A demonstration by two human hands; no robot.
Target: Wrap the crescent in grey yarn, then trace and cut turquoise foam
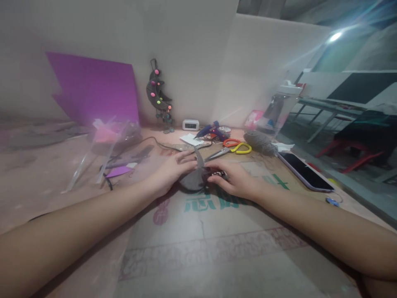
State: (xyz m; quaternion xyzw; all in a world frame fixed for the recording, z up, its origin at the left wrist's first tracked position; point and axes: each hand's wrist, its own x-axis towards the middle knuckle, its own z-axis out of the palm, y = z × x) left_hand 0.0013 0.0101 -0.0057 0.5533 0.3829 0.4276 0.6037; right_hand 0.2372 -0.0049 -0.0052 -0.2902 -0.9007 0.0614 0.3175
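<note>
A flattened cardboard sheet (217, 248) with green print covers the table in front of you; a purple sheet (93, 87) leans on the wall at the far left, well apart from your work. Your two forearms reach in from the bottom corners and meet at the middle of the cardboard. Your left hand (172, 170) is closed, fingers and thumb pinching the raised pointed tip of a dark grey felt piece (192, 181); your right hand (232, 179) is curled shut on the same piece from the other side, pressing it to the cardboard. The view is blurred, so the exact fingertip contact is hard to read.

To your right a phone (305, 173) lies close to the table edge; a wide sweep of your right elbow could push it off. A grey ball of yarn (260, 142) sits behind your right hand. The scissors (232, 149), with orange and yellow handles, lie just beyond your fingers with the blades pointing toward your hands; reaching forward without looking could catch a fingertip. A blue glue gun (212, 130) rests farther back, its cord trailing left past your left hand; snagging the cord could drag the gun over. The felt looks soft; an uneven pinch could crease the tip or let it slip.
</note>
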